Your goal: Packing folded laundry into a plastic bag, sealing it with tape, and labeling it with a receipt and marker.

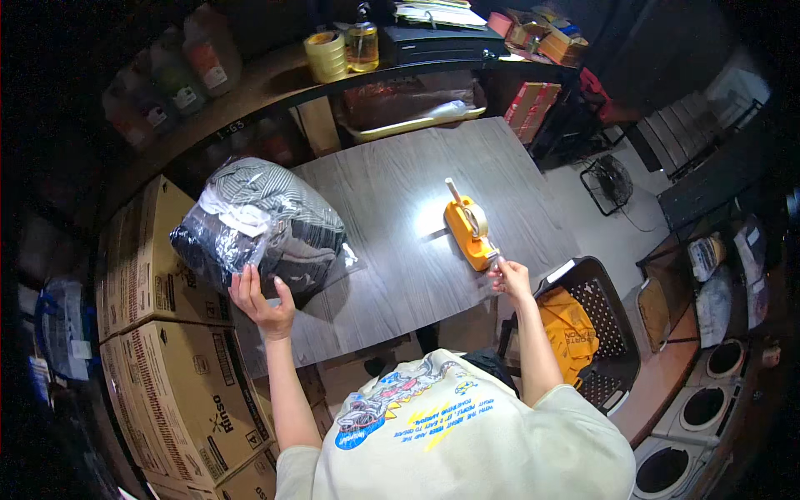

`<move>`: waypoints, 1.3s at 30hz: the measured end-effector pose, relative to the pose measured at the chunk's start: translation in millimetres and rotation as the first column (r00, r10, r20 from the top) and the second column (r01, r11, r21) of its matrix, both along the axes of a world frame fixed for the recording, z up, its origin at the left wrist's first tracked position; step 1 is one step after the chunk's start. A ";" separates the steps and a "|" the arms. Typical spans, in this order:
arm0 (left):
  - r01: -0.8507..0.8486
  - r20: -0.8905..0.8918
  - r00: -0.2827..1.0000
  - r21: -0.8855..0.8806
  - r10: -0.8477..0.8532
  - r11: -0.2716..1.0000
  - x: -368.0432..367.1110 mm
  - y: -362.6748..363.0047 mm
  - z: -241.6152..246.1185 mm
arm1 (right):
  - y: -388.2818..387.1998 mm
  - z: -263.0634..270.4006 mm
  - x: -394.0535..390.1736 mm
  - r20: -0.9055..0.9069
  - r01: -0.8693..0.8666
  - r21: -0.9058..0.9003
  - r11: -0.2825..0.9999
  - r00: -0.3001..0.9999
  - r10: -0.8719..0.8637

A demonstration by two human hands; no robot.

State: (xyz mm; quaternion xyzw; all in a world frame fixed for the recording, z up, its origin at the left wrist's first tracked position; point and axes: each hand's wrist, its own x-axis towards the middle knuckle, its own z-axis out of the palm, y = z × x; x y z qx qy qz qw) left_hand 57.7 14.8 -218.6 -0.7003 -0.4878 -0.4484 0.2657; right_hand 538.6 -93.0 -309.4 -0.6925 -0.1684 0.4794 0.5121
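Note:
A clear plastic bag of folded clothes [275, 225], striped and dark, lies on the left part of the grey wood-grain table [387, 187]. My left hand [265, 303] rests against the bag's near side, fingers apart. At the right stands an orange tape dispenser [465, 234] with a roll of clear tape [477, 220] and a white stick-like thing poking up from its far end. My right hand [512, 281] is at the dispenser's near, cutting end, thumb and fingers pinching what looks like a strip of clear tape.
Stacked cardboard cartons [187, 400] flank the table at left. A dark laundry basket [609, 325] holding an orange bag [569, 337] stands at right. Behind the table, a shelf [262, 94] carries tape rolls [326, 57], a pump bottle [362, 47] and jugs. A floor fan [609, 184] stands farther right.

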 end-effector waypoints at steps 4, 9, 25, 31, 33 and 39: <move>-0.025 0.043 0.999 0.036 0.023 0.999 -15.8 -2.2 -8.2 | 8.2 -15.9 -16.3 -0.152 -0.010 0.023 1.000 0.988 0.013; 0.100 0.198 0.974 0.072 -0.113 0.992 17.6 13.8 -11.6 | -10.3 -76.5 12.0 -0.417 0.005 -0.104 0.995 0.908 -0.048; 0.237 0.595 0.759 0.127 -0.265 0.963 4.2 -21.0 17.0 | 128.8 182.8 -381.6 0.368 -0.750 0.258 0.610 0.660 0.655; 0.355 0.609 0.744 -0.011 -0.276 0.935 -4.6 -26.2 20.4 | 125.5 184.5 -376.4 0.392 -0.751 0.168 0.639 0.645 0.656; 0.306 0.532 0.809 -0.023 -0.248 0.952 -4.9 -24.6 14.1 | 121.0 182.5 -377.8 0.389 -0.736 0.194 0.649 0.665 0.638; 0.196 0.272 0.949 -0.105 -0.161 0.975 -17.7 -20.6 -4.8 | 122.7 149.9 -354.9 0.441 -0.696 0.050 0.716 0.659 0.610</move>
